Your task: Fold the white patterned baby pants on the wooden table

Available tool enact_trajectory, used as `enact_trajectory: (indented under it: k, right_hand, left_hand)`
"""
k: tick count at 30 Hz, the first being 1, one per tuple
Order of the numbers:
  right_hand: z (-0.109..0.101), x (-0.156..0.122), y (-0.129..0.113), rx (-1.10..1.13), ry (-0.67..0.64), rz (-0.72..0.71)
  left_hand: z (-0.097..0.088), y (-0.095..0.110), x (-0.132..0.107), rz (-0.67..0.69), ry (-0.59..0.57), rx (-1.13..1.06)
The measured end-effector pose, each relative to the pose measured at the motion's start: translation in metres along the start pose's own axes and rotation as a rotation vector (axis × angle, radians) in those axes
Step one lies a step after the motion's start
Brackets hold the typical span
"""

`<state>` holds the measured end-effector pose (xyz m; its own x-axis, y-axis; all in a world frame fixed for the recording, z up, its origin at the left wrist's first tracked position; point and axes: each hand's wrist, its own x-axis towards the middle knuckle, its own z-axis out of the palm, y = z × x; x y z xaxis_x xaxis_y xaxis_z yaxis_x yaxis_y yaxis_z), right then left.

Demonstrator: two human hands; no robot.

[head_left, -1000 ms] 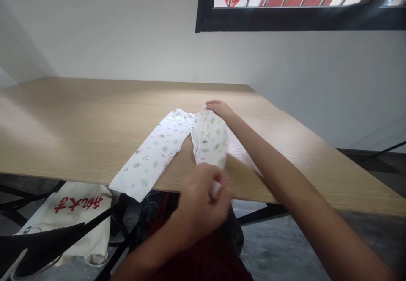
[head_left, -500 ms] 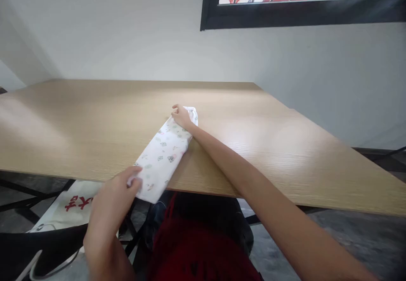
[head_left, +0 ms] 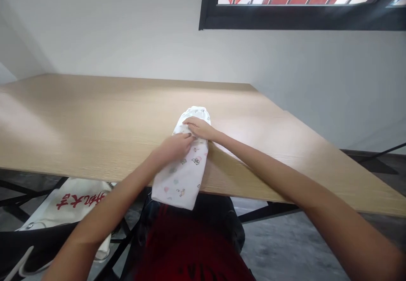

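A folded white cloth [head_left: 182, 183] printed with small coloured figures lies lengthwise on the table, looking like a small garment. Its far end is gathered and ruffled; its near end hangs over the table's front edge. My right hand [head_left: 199, 128] rests on the far part of the cloth, its fingers stretched leftward across it. Just below, my left hand [head_left: 177, 146] lies over the cloth's left side, slightly blurred. Its fingers reach toward my right hand, close to or touching it, and its thumb is hidden. Neither hand visibly grips the fabric.
The wooden table [head_left: 95, 120] reaches back to a white wall [head_left: 127, 27]. A dark-framed window [head_left: 269, 17] is at the upper right. Below the table's left front edge are a cream bag with red lettering [head_left: 79, 200] and black metal legs [head_left: 269, 211].
My left hand has left the cloth's near corner and come forward and right, beside my right hand. The cloth now points more straight away from me, its near end shifted right.
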<state>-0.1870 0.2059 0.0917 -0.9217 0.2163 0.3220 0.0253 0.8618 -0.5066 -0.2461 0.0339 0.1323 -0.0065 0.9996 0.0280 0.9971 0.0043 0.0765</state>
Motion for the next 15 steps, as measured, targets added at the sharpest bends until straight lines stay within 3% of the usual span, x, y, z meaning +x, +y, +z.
enact_trajectory:
  k: [2,4,7,9,12,15]
  right_hand:
    - [-0.003,0.014,0.019,-0.121,-0.01,0.002]
    - [-0.007,0.03,0.032,-0.17,-0.006,-0.025]
    - [-0.016,0.039,0.026,-0.166,-0.105,0.006]
    - [-0.022,0.029,0.002,-0.139,-0.273,0.031]
    - [-0.026,-0.014,-0.053,-0.033,-0.52,-0.065]
    - [-0.019,-0.072,-0.102,-0.055,-0.568,-0.204]
  left_hand:
    - [0.008,0.025,-0.024,-0.032,0.027,-0.012]
    - [0.011,0.051,-0.062,-0.077,0.079,-0.052]
    - [0.006,0.067,-0.116,-0.046,0.103,-0.131]
    - [0.002,0.055,-0.136,-0.016,0.085,-0.13]
    - [0.004,0.017,-0.139,-0.07,0.066,-0.041]
    - [0.016,-0.017,-0.127,-0.082,0.062,0.026]
